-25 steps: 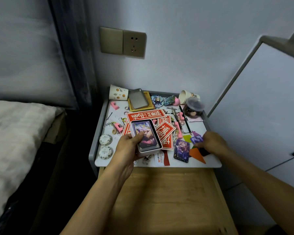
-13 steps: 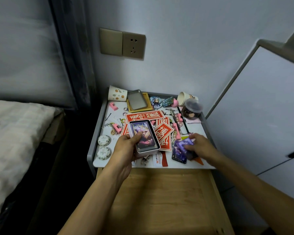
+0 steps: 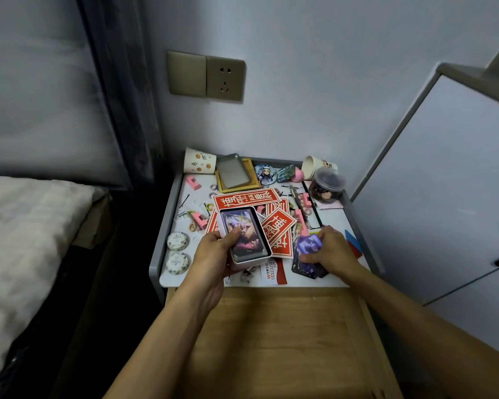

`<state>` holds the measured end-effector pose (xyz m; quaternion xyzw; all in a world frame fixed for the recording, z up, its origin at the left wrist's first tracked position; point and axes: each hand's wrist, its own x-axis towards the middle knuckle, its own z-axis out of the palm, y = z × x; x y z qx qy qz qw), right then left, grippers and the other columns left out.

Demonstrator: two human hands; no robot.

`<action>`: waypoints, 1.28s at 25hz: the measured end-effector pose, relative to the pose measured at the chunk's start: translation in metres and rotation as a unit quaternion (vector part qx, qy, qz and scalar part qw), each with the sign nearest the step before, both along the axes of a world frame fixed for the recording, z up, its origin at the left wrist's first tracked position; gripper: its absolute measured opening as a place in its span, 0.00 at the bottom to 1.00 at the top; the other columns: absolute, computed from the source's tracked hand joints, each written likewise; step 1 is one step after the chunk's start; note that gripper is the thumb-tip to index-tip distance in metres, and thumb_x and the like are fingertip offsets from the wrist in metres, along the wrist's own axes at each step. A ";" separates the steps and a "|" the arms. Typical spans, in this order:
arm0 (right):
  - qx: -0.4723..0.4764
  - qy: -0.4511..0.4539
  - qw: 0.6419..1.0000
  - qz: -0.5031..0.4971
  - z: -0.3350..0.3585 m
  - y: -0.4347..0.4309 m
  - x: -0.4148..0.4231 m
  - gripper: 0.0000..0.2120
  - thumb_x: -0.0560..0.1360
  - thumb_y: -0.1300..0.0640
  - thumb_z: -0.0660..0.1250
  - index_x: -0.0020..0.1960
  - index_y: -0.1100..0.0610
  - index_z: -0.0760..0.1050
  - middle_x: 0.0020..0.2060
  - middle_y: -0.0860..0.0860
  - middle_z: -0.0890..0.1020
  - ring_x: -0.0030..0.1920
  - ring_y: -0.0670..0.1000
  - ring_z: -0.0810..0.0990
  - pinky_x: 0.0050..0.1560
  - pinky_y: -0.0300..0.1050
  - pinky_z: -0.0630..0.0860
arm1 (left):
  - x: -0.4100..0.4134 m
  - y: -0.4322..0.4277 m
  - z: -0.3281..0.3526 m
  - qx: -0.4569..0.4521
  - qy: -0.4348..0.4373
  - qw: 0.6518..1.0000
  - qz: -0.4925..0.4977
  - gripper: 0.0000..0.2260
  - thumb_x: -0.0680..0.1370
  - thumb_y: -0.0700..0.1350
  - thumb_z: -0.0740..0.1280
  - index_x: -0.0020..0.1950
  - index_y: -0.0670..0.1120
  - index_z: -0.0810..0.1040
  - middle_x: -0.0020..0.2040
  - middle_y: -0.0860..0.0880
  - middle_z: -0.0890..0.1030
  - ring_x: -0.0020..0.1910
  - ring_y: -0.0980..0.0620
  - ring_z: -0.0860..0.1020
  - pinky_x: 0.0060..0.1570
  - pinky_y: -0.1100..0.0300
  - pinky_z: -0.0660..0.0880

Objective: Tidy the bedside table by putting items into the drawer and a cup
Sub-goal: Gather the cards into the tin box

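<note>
2 paper cups at rear of surface (image 3: 336, 218): L cup (image 3: 199, 161), R cup (image 3: 314, 167) on its side. 2 round tins (image 3: 177, 241) front-L. 1 card tin (image 3: 244, 236) in L hand (image 3: 213, 253), thumb curled over cards inside. R hand (image 3: 330, 251) fingers pinch purple cards (image 3: 308, 243), front-R. Drawer (image 3: 280, 341) open below.

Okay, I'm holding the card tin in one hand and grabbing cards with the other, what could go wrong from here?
1. The left hand alone holds the tin near the table front edge; if it tips, the cards inside could slide into the open drawer.
2. The right hand pinches a few purple cards; one might slip out on the way over.
3. Crossing to the tin could sweep the loose red cards.
</note>
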<state>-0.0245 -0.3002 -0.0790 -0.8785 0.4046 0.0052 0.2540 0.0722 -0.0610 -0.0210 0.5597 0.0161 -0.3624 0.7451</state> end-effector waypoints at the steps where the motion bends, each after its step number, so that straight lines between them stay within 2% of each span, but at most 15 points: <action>1: 0.008 -0.013 1.000 -0.004 0.002 0.001 0.000 0.30 0.64 0.50 0.80 0.58 0.56 0.67 0.53 0.52 0.76 0.51 0.52 0.78 0.51 0.50 0.80 | 0.000 -0.001 -0.001 0.002 -0.002 1.000 0.000 0.06 0.80 0.42 0.66 0.53 0.40 0.75 0.40 0.46 0.86 0.39 0.47 0.84 0.43 0.50 0.82; 4: 0.014 -0.054 0.998 -0.029 0.016 0.001 -0.003 0.22 0.70 0.53 0.76 0.58 0.56 0.69 0.49 0.52 0.78 0.49 0.54 0.79 0.49 0.53 0.80 | -0.001 -0.003 -0.003 0.009 -0.009 1.000 -0.004 0.07 0.80 0.42 0.66 0.55 0.39 0.76 0.42 0.45 0.86 0.41 0.46 0.85 0.45 0.48 0.81; 7: -0.058 -0.103 0.993 -0.013 0.048 0.005 -0.016 0.13 0.74 0.54 0.72 0.55 0.55 0.72 0.45 0.51 0.80 0.42 0.50 0.80 0.37 0.45 0.78 | -0.003 -0.004 -0.007 0.018 -0.017 1.000 -0.014 0.09 0.80 0.42 0.66 0.57 0.38 0.75 0.44 0.44 0.86 0.42 0.45 0.85 0.46 0.47 0.82; 9: -0.138 -0.144 0.980 0.015 0.073 0.015 -0.027 0.16 0.75 0.53 0.71 0.60 0.54 0.72 0.47 0.48 0.80 0.44 0.48 0.80 0.39 0.43 0.79 | -0.005 -0.004 -0.009 0.022 -0.023 0.999 -0.023 0.09 0.80 0.42 0.66 0.56 0.38 0.75 0.43 0.44 0.86 0.41 0.45 0.85 0.46 0.46 0.82; 10: -0.129 -0.170 0.976 0.028 0.085 0.021 -0.030 0.17 0.74 0.53 0.72 0.60 0.53 0.72 0.47 0.46 0.80 0.44 0.47 0.81 0.40 0.43 0.81 | -0.006 -0.005 -0.011 0.025 -0.027 0.999 -0.026 0.08 0.80 0.42 0.66 0.55 0.39 0.76 0.42 0.44 0.86 0.40 0.45 0.85 0.46 0.46 0.81; 11: -0.064 -0.208 0.975 0.038 0.095 0.030 -0.030 0.16 0.73 0.54 0.73 0.58 0.53 0.73 0.46 0.45 0.81 0.44 0.46 0.82 0.41 0.43 0.82 | -0.008 -0.006 -0.013 0.028 -0.029 0.999 -0.025 0.07 0.80 0.42 0.66 0.54 0.39 0.76 0.41 0.45 0.86 0.39 0.46 0.85 0.47 0.46 0.81; 12: 0.044 -0.241 0.968 0.044 0.100 0.038 -0.027 0.13 0.73 0.55 0.73 0.54 0.53 0.74 0.45 0.46 0.83 0.44 0.46 0.83 0.41 0.42 0.82 | -0.009 -0.006 -0.014 0.032 -0.029 0.999 -0.024 0.06 0.79 0.42 0.67 0.53 0.40 0.76 0.40 0.45 0.86 0.38 0.47 0.85 0.47 0.45 0.80; 14: 0.235 -0.256 0.937 0.046 0.100 0.054 -0.019 0.10 0.73 0.59 0.73 0.53 0.55 0.77 0.44 0.50 0.86 0.43 0.47 0.86 0.40 0.43 0.83 | -0.015 -0.008 -0.016 0.037 -0.029 0.998 -0.036 0.05 0.79 0.42 0.67 0.52 0.41 0.76 0.39 0.46 0.85 0.37 0.49 0.84 0.46 0.48 0.80; 16: 0.298 -0.239 0.923 0.043 0.086 0.059 -0.012 0.09 0.73 0.61 0.72 0.53 0.57 0.79 0.43 0.51 0.86 0.43 0.48 0.86 0.39 0.42 0.82 | -0.023 -0.012 -0.017 0.038 -0.035 0.996 -0.067 0.05 0.79 0.43 0.67 0.51 0.42 0.76 0.41 0.46 0.85 0.39 0.49 0.84 0.44 0.52 0.79; 18: 0.313 -0.244 0.917 0.042 0.074 0.063 -0.009 0.09 0.73 0.63 0.72 0.53 0.60 0.80 0.43 0.53 0.87 0.42 0.49 0.86 0.38 0.42 0.82 | -0.030 -0.015 -0.017 0.039 -0.036 0.994 -0.098 0.07 0.78 0.43 0.68 0.54 0.42 0.76 0.46 0.44 0.86 0.43 0.47 0.84 0.46 0.52 0.79; 22: 0.301 -0.240 0.922 0.039 0.055 0.064 -0.005 0.09 0.72 0.63 0.74 0.51 0.59 0.81 0.43 0.53 0.86 0.43 0.51 0.86 0.46 0.53 0.83 | -0.029 -0.016 -0.026 0.055 -0.020 0.991 -0.118 0.14 0.78 0.43 0.69 0.61 0.40 0.74 0.50 0.41 0.85 0.47 0.44 0.85 0.50 0.48 0.80; 25: 0.296 -0.251 0.921 0.036 0.047 0.065 -0.004 0.07 0.71 0.62 0.75 0.48 0.56 0.81 0.43 0.52 0.86 0.43 0.51 0.86 0.48 0.56 0.82 | -0.031 -0.018 -0.030 0.052 -0.019 0.992 -0.114 0.15 0.77 0.43 0.69 0.62 0.41 0.74 0.50 0.41 0.85 0.48 0.43 0.84 0.52 0.46 0.80; 29: 0.246 -0.255 0.934 0.044 0.038 0.067 -0.004 0.05 0.74 0.57 0.72 0.49 0.52 0.78 0.44 0.49 0.85 0.46 0.50 0.84 0.47 0.55 0.82 | -0.034 -0.020 -0.032 0.047 -0.014 0.993 -0.103 0.14 0.77 0.43 0.69 0.62 0.41 0.74 0.49 0.41 0.85 0.47 0.44 0.85 0.54 0.43 0.79; 31: 0.187 -0.235 0.952 0.063 0.037 0.068 -0.004 0.03 0.79 0.55 0.65 0.50 0.55 0.76 0.44 0.49 0.82 0.44 0.48 0.81 0.43 0.45 0.79 | -0.036 -0.021 -0.032 0.050 -0.011 0.995 -0.086 0.11 0.77 0.42 0.69 0.59 0.41 0.76 0.48 0.42 0.85 0.44 0.45 0.84 0.52 0.43 0.79; 32: 0.147 -0.223 0.961 0.067 0.038 0.067 -0.004 0.06 0.80 0.56 0.63 0.49 0.57 0.76 0.42 0.50 0.80 0.43 0.48 0.78 0.39 0.42 0.74 | -0.036 -0.021 -0.033 0.050 -0.005 0.996 -0.077 0.09 0.78 0.41 0.68 0.57 0.41 0.76 0.47 0.42 0.85 0.43 0.46 0.84 0.51 0.44 0.79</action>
